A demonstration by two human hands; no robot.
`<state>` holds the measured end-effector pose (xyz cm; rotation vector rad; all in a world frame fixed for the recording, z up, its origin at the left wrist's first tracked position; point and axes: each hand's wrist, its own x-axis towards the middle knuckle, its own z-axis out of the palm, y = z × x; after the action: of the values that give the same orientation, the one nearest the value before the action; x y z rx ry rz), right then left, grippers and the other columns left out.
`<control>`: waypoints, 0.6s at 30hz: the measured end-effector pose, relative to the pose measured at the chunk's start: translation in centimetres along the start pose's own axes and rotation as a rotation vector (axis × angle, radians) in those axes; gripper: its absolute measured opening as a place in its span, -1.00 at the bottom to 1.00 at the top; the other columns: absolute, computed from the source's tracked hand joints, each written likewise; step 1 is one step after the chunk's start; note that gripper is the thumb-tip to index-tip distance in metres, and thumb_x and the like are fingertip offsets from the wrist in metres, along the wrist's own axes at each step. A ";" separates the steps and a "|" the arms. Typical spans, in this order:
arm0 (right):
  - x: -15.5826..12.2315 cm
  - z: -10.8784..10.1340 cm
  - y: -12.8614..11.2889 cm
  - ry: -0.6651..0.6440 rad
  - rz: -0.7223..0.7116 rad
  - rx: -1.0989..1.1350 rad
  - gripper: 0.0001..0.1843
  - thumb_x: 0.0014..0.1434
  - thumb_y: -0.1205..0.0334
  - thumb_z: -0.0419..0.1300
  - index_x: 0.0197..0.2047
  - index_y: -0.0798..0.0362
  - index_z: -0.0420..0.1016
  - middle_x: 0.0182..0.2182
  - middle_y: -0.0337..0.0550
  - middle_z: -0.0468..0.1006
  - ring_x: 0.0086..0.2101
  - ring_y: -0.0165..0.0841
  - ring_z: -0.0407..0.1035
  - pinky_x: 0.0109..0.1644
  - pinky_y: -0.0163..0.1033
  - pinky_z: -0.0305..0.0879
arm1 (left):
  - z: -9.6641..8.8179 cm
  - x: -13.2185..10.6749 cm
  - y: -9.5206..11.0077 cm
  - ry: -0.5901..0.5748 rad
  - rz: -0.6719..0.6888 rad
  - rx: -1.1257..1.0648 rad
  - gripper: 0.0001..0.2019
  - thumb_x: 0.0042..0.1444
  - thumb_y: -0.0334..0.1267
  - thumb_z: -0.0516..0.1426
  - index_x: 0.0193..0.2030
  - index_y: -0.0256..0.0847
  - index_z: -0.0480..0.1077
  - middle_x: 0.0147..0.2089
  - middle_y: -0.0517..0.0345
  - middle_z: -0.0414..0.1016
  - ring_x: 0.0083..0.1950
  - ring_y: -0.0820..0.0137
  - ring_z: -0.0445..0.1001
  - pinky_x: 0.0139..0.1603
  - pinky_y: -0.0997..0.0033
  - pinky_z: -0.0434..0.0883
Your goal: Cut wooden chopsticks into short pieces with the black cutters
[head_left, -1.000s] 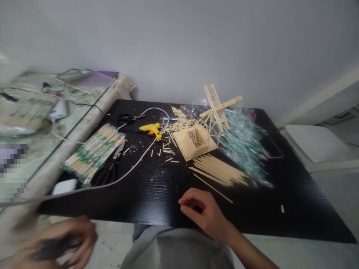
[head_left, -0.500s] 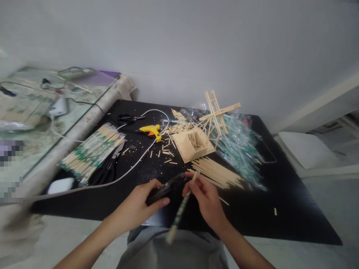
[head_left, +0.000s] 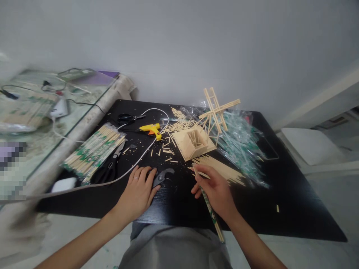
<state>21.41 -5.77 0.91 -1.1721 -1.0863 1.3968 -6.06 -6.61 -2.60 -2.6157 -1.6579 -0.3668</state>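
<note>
Wrapped chopsticks (head_left: 209, 209) were held in the right hand (head_left: 214, 186), pinched between thumb and fingers near their upper end; the lower end slanted down across the near edge of the tabletop (head_left: 258, 213). The left hand (head_left: 139, 192) lay palm down over the handles of a grey cutter (head_left: 161, 178), inward of the near edge, its fingers slightly spread; whether they gripped the handles could not be determined. The cutter's head pointed toward the right edge. Loose sticks (head_left: 221, 172) lay just beyond the right hand, beside a stick-built model (head_left: 193, 151). A yellow glue gun (head_left: 153, 129) lay toward the far edge. Toward the left edge, black-handled scissors (head_left: 108, 170) lay against a bundle of wrapped sticks (head_left: 94, 151). Clear wrappers (head_left: 242, 140) were heaped toward the far right corner.
</note>
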 end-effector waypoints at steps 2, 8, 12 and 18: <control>0.0 0.0 -0.3 -0.037 0.009 0.001 -0.63 0.21 -0.01 0.41 0.01 -0.01 0.59 -0.33 -0.16 0.68 -0.54 -0.36 0.56 -0.51 -0.26 0.58 | 0.1 0.0 -0.2 0.007 -0.001 -0.044 -0.46 0.40 -0.06 0.06 0.37 -0.37 0.29 0.32 -0.33 0.37 0.40 -0.11 0.29 0.43 -0.25 0.24; 0.1 -0.2 -1.2 -0.096 -0.060 -0.023 -0.74 0.26 0.02 0.36 -0.06 -0.03 0.63 -0.43 -0.24 0.56 -0.44 -0.33 0.56 -0.42 -0.19 0.66 | -3.4 -1.3 -2.9 -0.045 0.051 -0.274 -0.55 0.36 -0.03 0.10 0.28 -0.19 0.38 0.38 -0.19 0.36 0.42 0.02 0.31 0.39 -0.04 0.34; 0.0 -0.5 -1.4 -0.087 -0.084 -0.034 -0.75 0.28 0.04 0.34 -0.04 -0.06 0.66 -0.17 -0.11 0.62 -0.37 -0.33 0.57 -0.43 -0.19 0.66 | -6.8 -3.5 -6.2 -0.279 -0.068 -0.362 -0.58 0.40 -0.07 -0.04 -0.42 -0.15 0.44 -0.39 0.09 0.53 -0.33 0.34 0.52 -0.22 0.37 0.46; 0.3 -0.7 -2.0 -0.153 -0.066 -0.054 -0.70 0.32 0.05 0.30 0.06 -0.05 0.65 -0.08 -0.05 0.65 -0.41 -0.36 0.55 -0.38 -0.16 0.65 | -8.5 -3.7 -11.3 -0.300 -0.611 0.082 -0.62 0.29 0.05 -0.01 -0.14 -0.23 0.43 -0.06 -0.12 0.63 -0.06 0.12 0.58 -0.01 0.26 0.41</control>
<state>22.37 -5.23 2.75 -1.0710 -1.2666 1.4313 -19.29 -6.24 3.70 -2.1280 -2.4933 0.1006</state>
